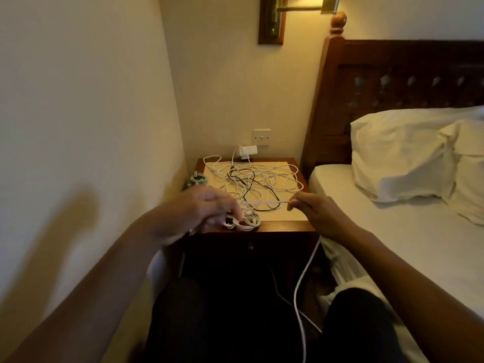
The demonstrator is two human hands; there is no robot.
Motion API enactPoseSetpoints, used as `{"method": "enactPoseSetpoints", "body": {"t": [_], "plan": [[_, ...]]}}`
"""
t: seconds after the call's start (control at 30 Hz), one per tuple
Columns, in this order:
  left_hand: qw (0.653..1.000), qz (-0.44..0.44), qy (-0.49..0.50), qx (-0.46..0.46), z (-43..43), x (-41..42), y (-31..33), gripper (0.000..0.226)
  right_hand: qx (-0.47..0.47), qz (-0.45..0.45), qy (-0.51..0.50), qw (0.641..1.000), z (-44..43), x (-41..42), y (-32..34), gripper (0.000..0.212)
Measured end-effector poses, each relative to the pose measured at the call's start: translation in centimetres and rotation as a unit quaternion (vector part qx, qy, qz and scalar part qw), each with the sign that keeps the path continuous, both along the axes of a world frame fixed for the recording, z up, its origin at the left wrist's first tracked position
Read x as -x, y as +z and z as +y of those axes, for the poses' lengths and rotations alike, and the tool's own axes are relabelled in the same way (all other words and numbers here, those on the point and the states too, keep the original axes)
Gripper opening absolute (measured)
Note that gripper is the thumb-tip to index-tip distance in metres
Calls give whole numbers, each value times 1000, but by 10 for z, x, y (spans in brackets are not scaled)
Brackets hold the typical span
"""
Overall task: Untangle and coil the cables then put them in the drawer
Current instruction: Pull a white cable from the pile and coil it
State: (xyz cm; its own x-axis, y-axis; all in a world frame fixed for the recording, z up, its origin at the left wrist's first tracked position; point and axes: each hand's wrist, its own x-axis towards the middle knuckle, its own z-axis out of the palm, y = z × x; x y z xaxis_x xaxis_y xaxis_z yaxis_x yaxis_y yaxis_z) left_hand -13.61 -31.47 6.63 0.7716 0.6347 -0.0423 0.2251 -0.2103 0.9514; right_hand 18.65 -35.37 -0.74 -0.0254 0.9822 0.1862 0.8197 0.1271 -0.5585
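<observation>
Pinched one white cable (262, 203) taut with right hand (318, 214). Held left hand (201, 208) at one white coil (247, 222), grip blurred, untellable.

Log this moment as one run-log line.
left hand: at white coil, blurred | right hand: pinches white cable | tangle: on nightstand

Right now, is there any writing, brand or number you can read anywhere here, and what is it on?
No text can be read anywhere.
The white wall switch plate shows no legible marking.
The white plug-in charger below it is too small and blurred to tell.
</observation>
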Motion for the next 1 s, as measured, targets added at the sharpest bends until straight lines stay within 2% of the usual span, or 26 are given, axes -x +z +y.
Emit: {"method": "enactPoseSetpoints", "body": {"t": [0.03,0.1,0.17,0.2,0.27,0.37,0.4,0.43,0.5,0.53,0.6,0.67,0.73,0.77,0.8,0.83,0.93,1.0], "plan": [[995,-81,17,56,3,4,0,28,6,21,-5,1000,-2,-2,-7,28],[959,-240,50,144,11,8,0,23,38,49,-11,998,-6,-4,-22,29],[905,-375,44,198,22,15,6,20,67,26,-31,997,-11,-10,-43,25],[871,-437,11,223,28,20,12,17,72,13,-44,996,-15,-16,-57,23],[814,-518,-66,256,36,33,20,18,67,-15,-76,995,-22,-28,-80,20],[772,-563,-91,281,37,33,15,19,98,-40,-105,989,-13,-31,-85,19],[777,-558,-74,282,34,26,11,13,149,-63,-89,983,-7,-29,-83,21],[802,-530,-37,272,30,17,6,7,210,-102,-66,970,-3,-27,-79,23],[889,-398,57,220,15,-5,-9,10,279,-169,-26,945,0,-17,-64,41],[923,-318,82,199,5,-16,-18,18,263,-149,-16,953,-1,-9,-53,57],[956,-207,74,195,-15,-37,-37,28,184,0,7,983,-8,14,-27,77],[958,-182,58,215,-26,-53,-50,31,129,134,79,979,-20,40,-7,73],[947,-193,76,244,-24,-59,-57,33,108,203,123,965,-31,62,-2,43],[942,-198,81,259,-21,-60,-59,34,91,230,120,961,-35,70,-3,26],[940,-198,82,268,-20,-58,-62,35,67,255,107,959,-37,72,-5,18],[941,-186,80,271,-20,-55,-64,35,38,272,89,957,-37,72,-6,20],[959,-102,22,264,-32,-39,-69,31,-37,206,42,977,-30,51,-11,23],[951,-118,-41,281,-38,-31,-67,27,-31,136,42,989,-28,47,-15,24]]}}
